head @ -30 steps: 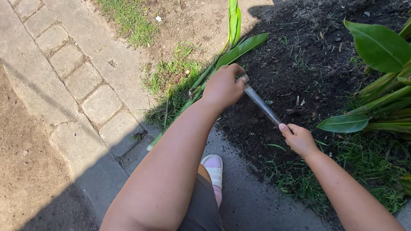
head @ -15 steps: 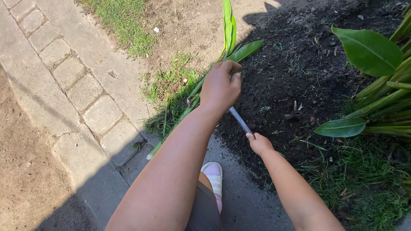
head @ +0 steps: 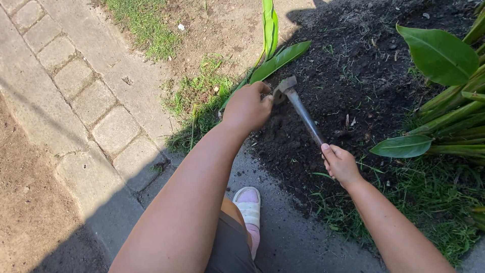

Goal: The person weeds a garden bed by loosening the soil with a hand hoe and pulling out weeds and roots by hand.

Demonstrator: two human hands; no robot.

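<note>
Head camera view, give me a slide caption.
Right hand grips a small hoe over dark soil; left hand holds plant leaves.

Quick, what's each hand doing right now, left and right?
Left hand: closed around the base of the long green leaves.
Right hand: closed on the handle of the small hoe.

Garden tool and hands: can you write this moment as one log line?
right hand: holds garden tool by handle | left hand: at leafy plant base, beside tool head | tool head: above dark soil
</note>
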